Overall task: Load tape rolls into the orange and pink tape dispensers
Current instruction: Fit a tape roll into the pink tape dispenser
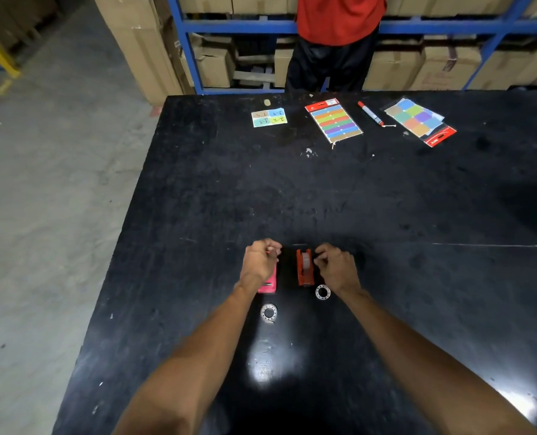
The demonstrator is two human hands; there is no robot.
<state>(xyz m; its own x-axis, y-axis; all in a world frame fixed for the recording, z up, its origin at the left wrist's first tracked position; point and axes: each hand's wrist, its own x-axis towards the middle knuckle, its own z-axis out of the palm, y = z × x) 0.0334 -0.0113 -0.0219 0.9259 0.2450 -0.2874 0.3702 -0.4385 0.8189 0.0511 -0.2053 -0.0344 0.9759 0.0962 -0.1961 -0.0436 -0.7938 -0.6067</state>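
The pink tape dispenser (269, 284) lies on the black table (386, 199), its far end hidden under my left hand (260, 262). That hand's fingers are curled around a small dark piece (273, 253) at the dispenser's far end. Just to the right stands the orange tape dispenser (304, 271) with a clear tape roll (307, 259) seated in it. My right hand (336, 267) hovers beside its right side, fingertips pinched together with nothing visible between them. Two white rings lie loose nearer me: one (268, 312) below the pink dispenser, one (322, 291) by my right wrist.
At the far edge lie a small card of coloured labels (268, 117), a striped label sheet (334, 123), a red-capped marker (370, 113) and a second label pack (419, 120). A person in a red shirt (339, 17) stands behind the table. The table's left edge drops to concrete floor.
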